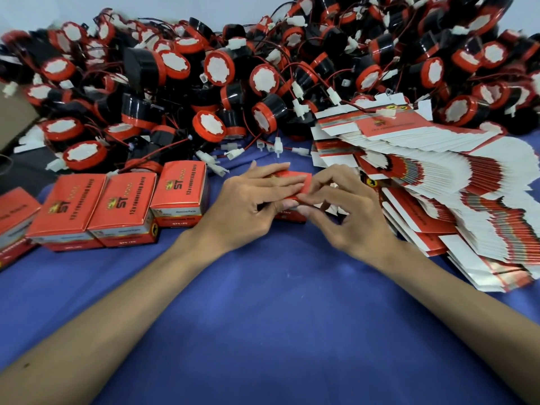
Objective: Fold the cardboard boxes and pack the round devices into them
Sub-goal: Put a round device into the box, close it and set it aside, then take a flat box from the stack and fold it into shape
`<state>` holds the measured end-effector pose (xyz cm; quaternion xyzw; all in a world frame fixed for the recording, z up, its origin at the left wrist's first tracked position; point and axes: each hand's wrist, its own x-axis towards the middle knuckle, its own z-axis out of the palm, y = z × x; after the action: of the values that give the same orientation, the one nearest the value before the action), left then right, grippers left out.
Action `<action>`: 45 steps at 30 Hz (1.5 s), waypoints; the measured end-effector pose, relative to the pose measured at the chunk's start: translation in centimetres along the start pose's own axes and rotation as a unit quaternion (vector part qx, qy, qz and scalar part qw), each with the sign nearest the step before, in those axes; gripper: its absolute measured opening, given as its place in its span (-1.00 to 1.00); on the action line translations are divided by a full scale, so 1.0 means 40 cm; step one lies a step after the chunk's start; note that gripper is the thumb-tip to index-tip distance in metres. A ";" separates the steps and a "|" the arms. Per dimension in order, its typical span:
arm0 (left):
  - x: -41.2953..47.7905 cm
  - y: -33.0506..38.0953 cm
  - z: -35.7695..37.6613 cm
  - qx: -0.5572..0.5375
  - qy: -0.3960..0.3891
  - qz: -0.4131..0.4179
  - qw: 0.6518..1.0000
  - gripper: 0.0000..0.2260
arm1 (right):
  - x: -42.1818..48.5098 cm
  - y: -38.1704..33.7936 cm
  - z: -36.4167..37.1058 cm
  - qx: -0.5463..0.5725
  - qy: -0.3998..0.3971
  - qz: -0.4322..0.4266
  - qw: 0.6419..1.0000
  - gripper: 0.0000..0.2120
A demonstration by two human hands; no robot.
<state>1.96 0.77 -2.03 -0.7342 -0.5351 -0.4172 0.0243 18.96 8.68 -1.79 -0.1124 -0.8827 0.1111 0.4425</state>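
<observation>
Table is covered by a blue cloth, wrinkled, bare along the near edge apart from both forearms crossing it.

Mid-table: left hand holds a small red box, fingers laid across its top, thumb on the near side. Right hand pinches the same box at its right end, fingertips curled in on the flap. The hands hide most of the box, so I can't tell whether it is loaded.

Left edge: row of closed red boxes standing side by side and touching, printed "12v reversing horn". One more is cut off by the frame.

Right edge: big fanned stack of flat box blanks, red and white, slumped towards the right hand and nearly touching it.

Just behind the hands: loose white connectors on red and black leads, lying on the cloth.

Far side: heap of round reversing horns, black bodies with red rims and white faces, wires tangled, spanning the whole far edge and spilling onto the blanks.

Far-left corner: a brown cardboard piece, partly out of view. Behind the heap is a plain pale wall.
</observation>
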 end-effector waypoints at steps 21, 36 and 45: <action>0.030 0.070 -0.064 0.539 -0.251 -0.180 0.784 -0.73 | 0.052 0.082 -0.134 -0.486 -0.076 0.149 0.858 -0.80; 0.025 0.081 0.019 -0.475 0.060 -0.353 0.804 -0.71 | -0.016 -0.016 -0.023 -0.139 0.023 -0.157 0.978 -0.75; 0.019 0.028 0.034 -0.334 0.204 -0.357 0.848 -0.77 | -0.016 -0.011 -0.035 -0.095 0.145 0.064 0.983 -0.65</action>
<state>3.74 1.52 -1.97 -0.3546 -0.5714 -0.6911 -0.2646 20.43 8.20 -1.33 -0.2247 -0.8070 0.0371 0.5448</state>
